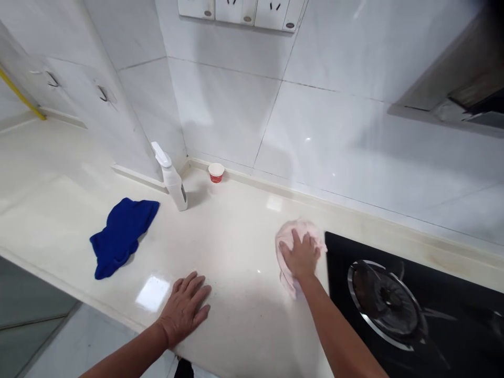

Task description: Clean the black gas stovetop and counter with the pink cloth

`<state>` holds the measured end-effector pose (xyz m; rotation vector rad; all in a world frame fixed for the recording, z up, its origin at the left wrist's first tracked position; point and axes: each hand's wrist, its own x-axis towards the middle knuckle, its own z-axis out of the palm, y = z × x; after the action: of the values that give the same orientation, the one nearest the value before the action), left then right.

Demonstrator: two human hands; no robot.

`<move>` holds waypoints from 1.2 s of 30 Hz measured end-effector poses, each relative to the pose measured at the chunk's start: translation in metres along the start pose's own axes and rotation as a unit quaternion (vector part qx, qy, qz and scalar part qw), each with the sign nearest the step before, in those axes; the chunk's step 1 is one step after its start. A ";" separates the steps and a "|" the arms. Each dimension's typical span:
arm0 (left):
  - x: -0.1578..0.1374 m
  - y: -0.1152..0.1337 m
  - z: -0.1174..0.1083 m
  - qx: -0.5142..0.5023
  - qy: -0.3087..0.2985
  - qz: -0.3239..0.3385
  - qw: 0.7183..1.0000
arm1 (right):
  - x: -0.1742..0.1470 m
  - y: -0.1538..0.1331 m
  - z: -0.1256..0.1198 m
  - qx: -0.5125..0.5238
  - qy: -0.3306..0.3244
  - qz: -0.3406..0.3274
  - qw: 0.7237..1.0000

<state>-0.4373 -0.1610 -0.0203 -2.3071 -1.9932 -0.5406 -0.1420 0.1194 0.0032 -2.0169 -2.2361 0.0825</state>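
My right hand [301, 257] presses a crumpled pale pink cloth [287, 237] onto the countertop, close to the left edge of the black gas stove. Its fingers lie over the cloth, and the cloth spreads out around them. Flat on the counter near the front edge rests my left hand [187, 305], fingers stretched out, holding nothing. The cream countertop [236, 241] runs beneath both hands. Beyond my left hand, to the left, lies a rumpled dark blue cloth [123, 235].
A white spray bottle [173, 181] stands by the wall corner, with a small red-and-white tub [216, 172] near it. The stove [433, 310] with its round burner [388, 299] fills the right side. Sockets [244, 11] sit on the tiled wall.
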 end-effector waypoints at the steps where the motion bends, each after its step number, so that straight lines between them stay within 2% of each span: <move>1: 0.000 0.000 -0.001 -0.005 -0.001 -0.004 1.000 | 0.012 -0.019 -0.002 0.006 -0.012 -0.020 1.000; 2: 0.000 0.000 -0.001 -0.010 0.002 -0.010 1.000 | 0.017 -0.039 -0.002 0.012 -0.025 -0.051 0.998; 4: -0.002 0.000 -0.001 -0.020 0.023 -0.020 0.999 | 0.002 -0.081 -0.001 0.026 -0.047 -0.131 0.990; 6: -0.003 -0.001 0.001 -0.023 0.054 -0.021 0.998 | -0.041 -0.111 0.004 0.047 -0.061 -0.219 0.973; 8: -0.005 -0.002 0.005 -0.015 0.071 -0.021 0.997 | -0.102 -0.123 0.010 0.079 -0.061 -0.303 0.948; 11: -0.007 -0.004 0.010 -0.001 0.068 -0.023 0.997 | -0.187 -0.097 0.017 0.128 -0.033 -0.428 0.894; 12: -0.007 -0.004 0.011 0.002 0.062 -0.023 0.998 | -0.205 -0.079 0.019 0.138 -0.026 -0.452 0.881; 14: -0.006 -0.003 0.011 0.006 0.042 -0.029 0.999 | -0.219 -0.036 0.021 0.138 -0.010 -0.453 0.881; 16: -0.005 -0.002 0.011 0.010 0.020 -0.039 0.999 | -0.206 0.010 0.022 0.105 0.008 -0.420 0.901; 19: -0.004 0.001 0.007 0.015 0.007 -0.052 0.999 | -0.157 0.065 0.024 0.022 0.030 -0.300 0.953; 21: -0.004 0.003 0.005 0.013 0.012 -0.051 0.999 | -0.120 0.086 0.026 -0.022 0.047 -0.218 0.975; 24: -0.005 0.005 0.002 0.002 0.028 -0.041 0.999 | -0.064 0.087 0.029 -0.049 0.056 -0.155 0.985; 27: -0.007 0.005 0.002 -0.004 0.049 -0.035 0.998 | -0.005 0.058 0.026 -0.033 0.039 -0.100 0.994; 31: -0.011 0.006 0.003 -0.009 0.063 -0.026 0.998 | 0.055 -0.014 0.015 0.016 -0.012 -0.017 1.000; 33: -0.012 0.007 0.004 -0.013 0.070 -0.026 0.997 | 0.062 -0.061 0.012 0.028 -0.035 -0.033 0.998; 36: -0.014 0.005 0.005 -0.018 0.076 -0.023 0.997 | 0.038 -0.135 0.013 0.041 -0.064 -0.150 0.986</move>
<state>-0.4324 -0.1739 -0.0283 -2.1710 -1.9871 -0.7364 -0.2802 0.1433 0.0100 -1.6567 -2.5409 0.2746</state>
